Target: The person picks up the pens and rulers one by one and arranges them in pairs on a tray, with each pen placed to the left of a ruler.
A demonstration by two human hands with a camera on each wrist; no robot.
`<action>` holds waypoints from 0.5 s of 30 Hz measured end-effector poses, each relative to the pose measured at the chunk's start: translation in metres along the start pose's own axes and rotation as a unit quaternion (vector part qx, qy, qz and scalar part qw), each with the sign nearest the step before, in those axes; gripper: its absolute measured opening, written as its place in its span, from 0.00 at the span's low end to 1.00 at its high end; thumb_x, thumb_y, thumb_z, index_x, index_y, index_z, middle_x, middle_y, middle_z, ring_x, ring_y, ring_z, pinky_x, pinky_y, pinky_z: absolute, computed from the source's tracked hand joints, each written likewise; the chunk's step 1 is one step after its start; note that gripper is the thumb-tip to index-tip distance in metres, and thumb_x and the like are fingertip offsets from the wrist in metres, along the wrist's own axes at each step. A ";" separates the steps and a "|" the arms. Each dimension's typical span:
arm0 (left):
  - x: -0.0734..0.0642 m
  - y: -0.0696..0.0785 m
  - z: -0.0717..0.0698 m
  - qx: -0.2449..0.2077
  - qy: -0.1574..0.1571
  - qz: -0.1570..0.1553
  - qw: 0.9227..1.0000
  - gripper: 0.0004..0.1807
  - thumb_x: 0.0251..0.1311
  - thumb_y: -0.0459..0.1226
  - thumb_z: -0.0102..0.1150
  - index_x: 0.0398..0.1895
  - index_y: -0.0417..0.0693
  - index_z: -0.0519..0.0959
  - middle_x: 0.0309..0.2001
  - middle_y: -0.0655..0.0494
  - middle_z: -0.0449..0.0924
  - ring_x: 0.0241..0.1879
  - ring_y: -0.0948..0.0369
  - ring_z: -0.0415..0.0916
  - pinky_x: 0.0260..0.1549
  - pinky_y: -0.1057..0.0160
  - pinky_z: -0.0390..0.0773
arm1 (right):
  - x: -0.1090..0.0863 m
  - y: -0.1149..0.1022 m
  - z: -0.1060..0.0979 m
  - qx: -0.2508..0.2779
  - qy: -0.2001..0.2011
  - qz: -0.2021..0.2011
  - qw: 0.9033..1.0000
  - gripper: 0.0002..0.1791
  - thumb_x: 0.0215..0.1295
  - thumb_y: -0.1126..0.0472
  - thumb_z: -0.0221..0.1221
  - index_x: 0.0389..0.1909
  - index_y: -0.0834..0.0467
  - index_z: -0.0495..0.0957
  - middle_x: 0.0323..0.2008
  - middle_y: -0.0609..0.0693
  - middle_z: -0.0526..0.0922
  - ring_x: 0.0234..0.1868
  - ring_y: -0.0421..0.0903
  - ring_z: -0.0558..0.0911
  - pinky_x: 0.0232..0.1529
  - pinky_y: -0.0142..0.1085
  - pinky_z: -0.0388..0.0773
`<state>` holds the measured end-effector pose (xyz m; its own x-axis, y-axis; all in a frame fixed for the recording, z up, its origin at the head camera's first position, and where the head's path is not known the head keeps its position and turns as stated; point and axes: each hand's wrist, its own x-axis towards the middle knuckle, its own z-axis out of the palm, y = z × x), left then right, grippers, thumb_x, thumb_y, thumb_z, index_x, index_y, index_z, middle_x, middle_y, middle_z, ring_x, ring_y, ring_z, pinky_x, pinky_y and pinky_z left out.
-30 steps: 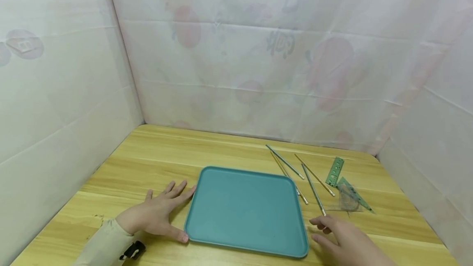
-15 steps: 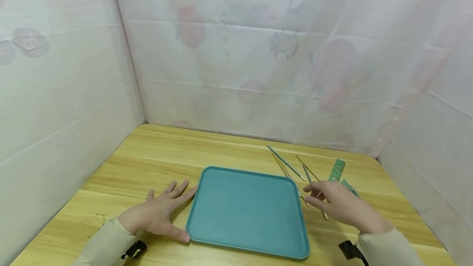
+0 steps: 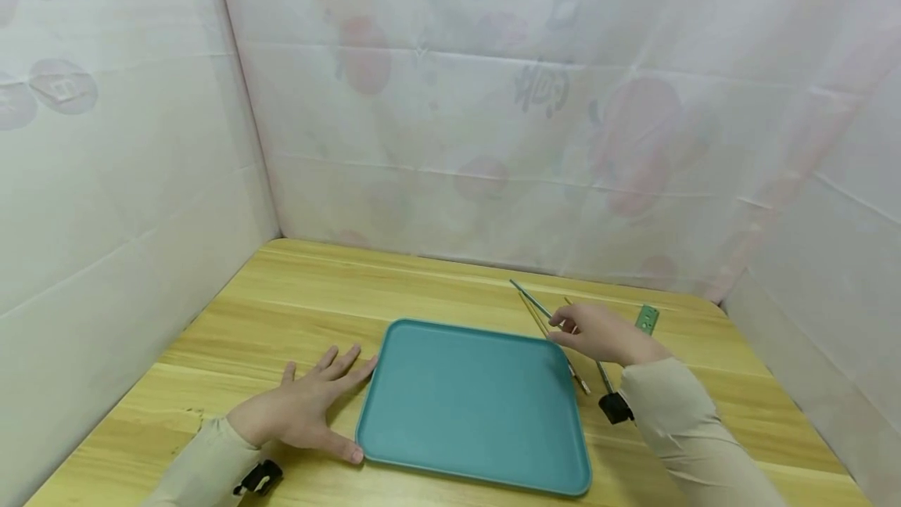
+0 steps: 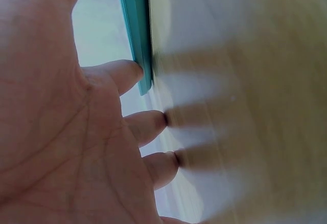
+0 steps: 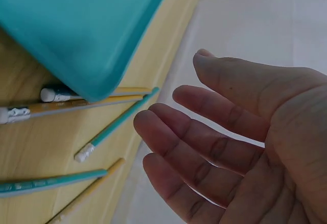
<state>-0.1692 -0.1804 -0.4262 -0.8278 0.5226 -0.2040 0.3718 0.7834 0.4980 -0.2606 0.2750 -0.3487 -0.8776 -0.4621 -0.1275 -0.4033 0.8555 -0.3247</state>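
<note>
Left hand [image 3: 299, 413] lies flat on the wooden counter [image 3: 296, 311], fingers [image 4: 148, 124] straight and spread, thumb and forefinger against the left rim of the teal tray [image 3: 473, 405]. Nothing gripped there, and it sits just where it sat a second ago.

Across the tray, the right hand [image 3: 597, 332] hovers over the pencils [image 3: 538, 307] just beyond the tray's far right corner. Its fingers [image 5: 204, 132] are loosely extended and holding nothing; the wrist view shows open air between palm and pencils. The pencils lie fanned on the counter right under those fingertips, one tucked against the tray's edge, the others angled away. The hand and sleeve cover most of them from the head view.

Just past the knuckles, a green ruler [image 3: 646, 318] peeks out, the rest hidden.

A second ago that right hand was low at the tray's near right corner; it has travelled forward over the pencils. White draped sheeting [image 3: 493, 116] walls it all in.
</note>
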 end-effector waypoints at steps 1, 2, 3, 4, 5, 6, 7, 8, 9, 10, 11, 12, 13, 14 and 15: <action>0.000 0.000 0.000 0.000 0.000 0.000 1.000 0.69 0.51 0.69 0.77 0.90 0.60 0.48 0.89 0.42 0.40 0.85 0.29 0.38 0.60 0.05 0.35 | 0.004 0.000 0.000 0.000 -0.003 -0.001 1.000 0.19 0.79 0.57 0.62 0.60 0.67 0.83 0.48 0.58 0.89 0.47 0.52 0.88 0.49 0.52 0.87; 0.000 -0.001 0.000 0.000 0.000 -0.001 1.000 0.69 0.51 0.69 0.77 0.90 0.60 0.48 0.89 0.42 0.40 0.85 0.29 0.38 0.60 0.05 0.35 | 0.008 0.000 0.001 0.000 -0.005 -0.001 1.000 0.20 0.79 0.57 0.62 0.60 0.68 0.83 0.48 0.59 0.89 0.47 0.53 0.88 0.49 0.52 0.87; 0.000 -0.001 0.000 0.000 0.001 -0.001 1.000 0.69 0.51 0.69 0.77 0.90 0.60 0.48 0.89 0.42 0.40 0.85 0.29 0.38 0.60 0.05 0.35 | 0.012 0.000 0.001 0.000 -0.007 -0.001 1.000 0.20 0.79 0.57 0.62 0.61 0.68 0.83 0.49 0.59 0.89 0.48 0.54 0.88 0.50 0.52 0.87; 0.000 -0.001 0.000 -0.001 0.001 -0.001 1.000 0.69 0.51 0.68 0.77 0.90 0.60 0.48 0.89 0.42 0.40 0.85 0.29 0.38 0.60 0.05 0.35 | 0.015 0.000 0.002 0.000 -0.010 0.001 1.000 0.20 0.79 0.57 0.62 0.61 0.68 0.83 0.49 0.60 0.89 0.48 0.54 0.88 0.50 0.53 0.87; 0.000 -0.001 0.000 -0.001 0.001 -0.002 1.000 0.69 0.51 0.68 0.77 0.90 0.60 0.48 0.89 0.43 0.40 0.85 0.29 0.38 0.60 0.05 0.35 | 0.019 0.001 0.002 0.002 -0.012 0.003 1.000 0.20 0.79 0.57 0.63 0.60 0.67 0.83 0.49 0.60 0.89 0.48 0.54 0.89 0.50 0.53 0.87; 0.000 -0.001 0.000 -0.002 0.001 -0.003 1.000 0.69 0.51 0.68 0.77 0.90 0.60 0.48 0.89 0.43 0.40 0.85 0.29 0.38 0.60 0.05 0.35 | 0.023 0.001 0.002 0.002 -0.015 0.002 1.000 0.20 0.79 0.57 0.63 0.60 0.67 0.83 0.49 0.60 0.89 0.48 0.54 0.89 0.50 0.53 0.87; 0.000 -0.001 0.000 -0.002 0.001 -0.004 1.000 0.69 0.51 0.68 0.77 0.90 0.60 0.48 0.89 0.43 0.40 0.86 0.29 0.38 0.61 0.06 0.35 | 0.027 0.001 0.003 0.003 -0.018 0.001 1.000 0.20 0.79 0.57 0.63 0.60 0.68 0.83 0.49 0.60 0.89 0.47 0.54 0.89 0.50 0.53 0.87; 0.001 -0.001 0.000 -0.002 0.000 -0.004 1.000 0.69 0.51 0.68 0.77 0.90 0.61 0.48 0.89 0.43 0.40 0.86 0.30 0.38 0.61 0.06 0.35 | 0.030 0.002 0.003 0.004 -0.021 0.001 1.000 0.20 0.79 0.58 0.63 0.59 0.69 0.83 0.48 0.61 0.90 0.47 0.54 0.89 0.50 0.53 0.87; 0.001 -0.001 0.000 -0.002 0.000 -0.005 1.000 0.69 0.51 0.68 0.77 0.90 0.61 0.48 0.89 0.43 0.40 0.86 0.30 0.38 0.61 0.06 0.35 | 0.034 0.001 0.002 0.006 -0.024 0.001 1.000 0.20 0.78 0.58 0.63 0.59 0.69 0.83 0.48 0.62 0.90 0.47 0.54 0.89 0.50 0.53 0.87; 0.001 -0.001 0.000 -0.001 0.000 -0.005 1.000 0.69 0.50 0.69 0.77 0.90 0.61 0.48 0.89 0.44 0.40 0.86 0.30 0.38 0.61 0.06 0.35 | 0.037 0.001 0.002 0.008 -0.025 0.002 1.000 0.19 0.79 0.58 0.62 0.59 0.70 0.83 0.48 0.62 0.90 0.46 0.54 0.89 0.50 0.53 0.87; 0.001 -0.001 0.000 -0.002 0.000 -0.006 1.000 0.69 0.50 0.69 0.77 0.90 0.61 0.48 0.89 0.44 0.40 0.86 0.30 0.38 0.61 0.06 0.35 | 0.040 0.002 0.002 0.008 -0.026 0.002 1.000 0.19 0.79 0.59 0.62 0.59 0.70 0.83 0.48 0.63 0.90 0.46 0.55 0.89 0.50 0.53 0.87; 0.002 -0.002 0.000 -0.001 0.000 -0.006 1.000 0.69 0.50 0.69 0.77 0.90 0.61 0.48 0.89 0.44 0.40 0.86 0.30 0.38 0.61 0.06 0.35 | 0.043 0.001 0.002 0.008 -0.026 0.005 1.000 0.19 0.79 0.59 0.62 0.59 0.70 0.83 0.49 0.63 0.90 0.47 0.56 0.89 0.50 0.53 0.87; 0.002 -0.002 0.000 -0.001 0.001 -0.005 1.000 0.69 0.50 0.69 0.77 0.90 0.61 0.48 0.89 0.44 0.40 0.86 0.30 0.38 0.61 0.06 0.35 | 0.046 0.002 0.002 0.005 -0.027 0.006 1.000 0.19 0.79 0.59 0.62 0.58 0.70 0.83 0.49 0.64 0.89 0.48 0.57 0.89 0.50 0.54 0.87; 0.002 -0.002 0.000 -0.002 0.001 -0.006 1.000 0.69 0.50 0.68 0.77 0.90 0.61 0.48 0.89 0.44 0.40 0.86 0.30 0.37 0.61 0.06 0.35 | 0.049 0.002 0.003 0.003 -0.026 0.008 1.000 0.18 0.79 0.60 0.62 0.58 0.70 0.84 0.50 0.64 0.89 0.50 0.58 0.89 0.51 0.54 0.87; 0.002 -0.002 0.000 -0.002 0.001 -0.006 1.000 0.69 0.50 0.68 0.77 0.90 0.61 0.48 0.89 0.44 0.40 0.86 0.30 0.37 0.61 0.06 0.35 | 0.051 0.002 0.003 0.003 -0.026 0.013 1.000 0.18 0.78 0.60 0.62 0.58 0.70 0.84 0.51 0.64 0.89 0.51 0.59 0.89 0.52 0.54 0.87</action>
<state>-0.1717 -0.1807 -0.4276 -0.8337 0.5117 -0.2079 0.3595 0.7885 0.4991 -0.3052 0.2523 -0.3589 -0.8727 -0.4521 -0.1842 -0.3796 0.8657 -0.3263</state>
